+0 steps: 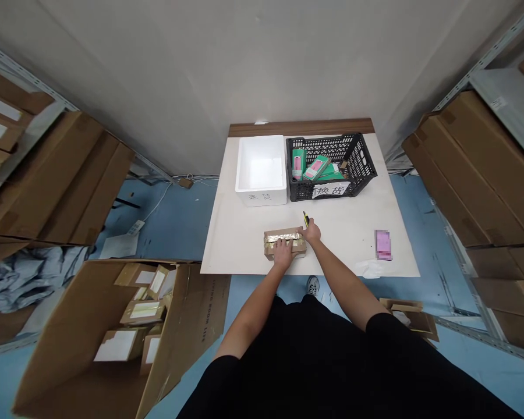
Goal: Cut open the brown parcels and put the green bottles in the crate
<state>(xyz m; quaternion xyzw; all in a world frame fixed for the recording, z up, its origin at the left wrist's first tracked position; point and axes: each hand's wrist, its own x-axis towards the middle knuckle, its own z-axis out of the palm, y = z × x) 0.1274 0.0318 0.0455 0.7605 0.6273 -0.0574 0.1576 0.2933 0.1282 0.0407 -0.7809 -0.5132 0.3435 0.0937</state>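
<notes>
Far left, on the floor off the front left corner of my pale rectangular desk (229, 233), a big open brown cardboard carton (65, 314) holds small brown cardboard parcels (144, 312) with white labels; those look unopened, so I'd judge plenty is left. At the desk's back edge, left of centre, sits a white rectangular foam tub (262, 198). Now the middle, near the front edge: here's the oblong brown cardboard box (269, 249) with shiny gold tape along its top. It looks barely started, its contents out of sight, and I can't tell whether that tape is slit. By the back edge, right of centre, a black latticed plastic crate (358, 187) holds flat green boxes with pink panels (317, 167), presumably the part that's done. Towards the front right corner lie a pink rectangular item (383, 245), blurred out, and crumpled white plastic (370, 268).

Hands now! My left hand (283, 254) is laid over the oblong box, fingers slightly spread, pressing on its top. My right hand (311, 231) is closed round a slim yellow-and-black cutter (306, 219), right at the box's right end; whether the blade's out, I can't tell.
</notes>
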